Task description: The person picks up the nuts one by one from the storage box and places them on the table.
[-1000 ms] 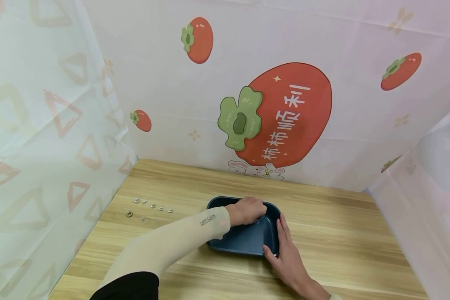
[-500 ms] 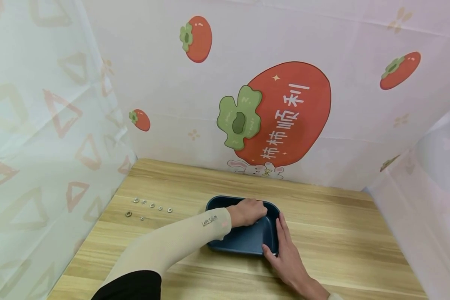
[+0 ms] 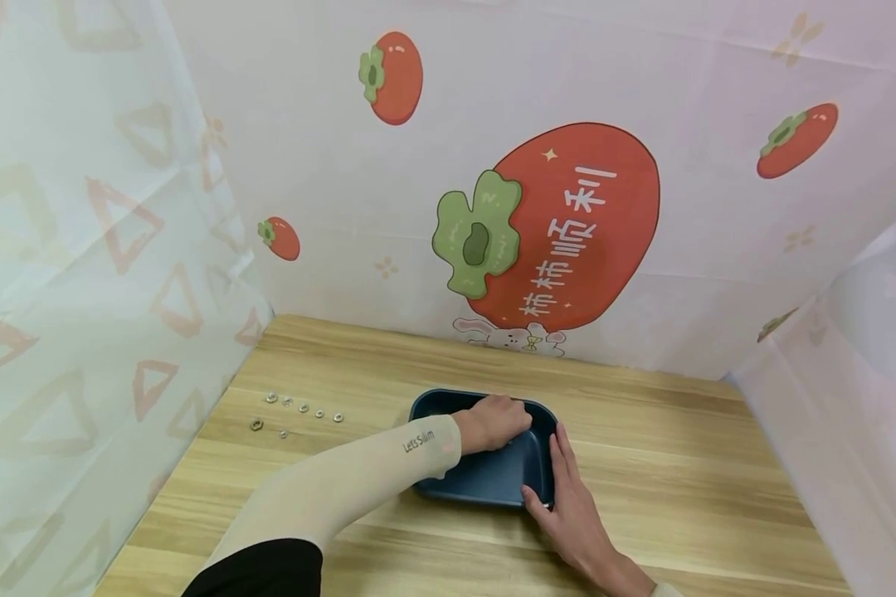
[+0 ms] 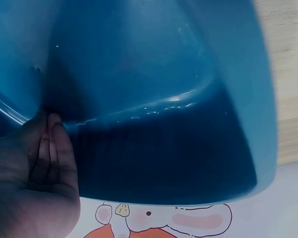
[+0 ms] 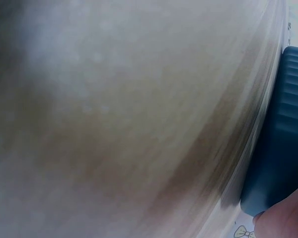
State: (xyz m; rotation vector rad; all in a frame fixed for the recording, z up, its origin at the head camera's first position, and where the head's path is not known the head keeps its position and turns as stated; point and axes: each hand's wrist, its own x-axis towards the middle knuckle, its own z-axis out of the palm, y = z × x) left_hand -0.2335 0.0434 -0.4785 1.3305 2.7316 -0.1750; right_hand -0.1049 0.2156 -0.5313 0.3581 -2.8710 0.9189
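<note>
A dark blue tray [image 3: 485, 481] with a raised rim sits on the wooden table. Inside it, near the back right, is my left hand [image 3: 496, 420], reaching in under a cream sleeve. In the left wrist view its thumb and fingertips [image 4: 53, 119] come together low at the tray wall; I cannot tell whether something small is between them. A tiny dark spot [image 4: 37, 69] shows on the tray close by. My right hand [image 3: 584, 510] holds the tray's front right corner, fingers along the outer right side and thumb at the front rim.
Left of the tray, several small metal nuts [image 3: 304, 408] form a row on the table [image 3: 664, 464]. A darker, larger nut [image 3: 257, 425] and a small one [image 3: 284, 434] lie in front of it. White printed cloth [image 3: 328, 166] stands behind and at both sides.
A small ring-like piece seen in the tray under my left hand a second ago is now mostly covered by it. That hand has shifted very slightly; the right hand and tray hold still.
</note>
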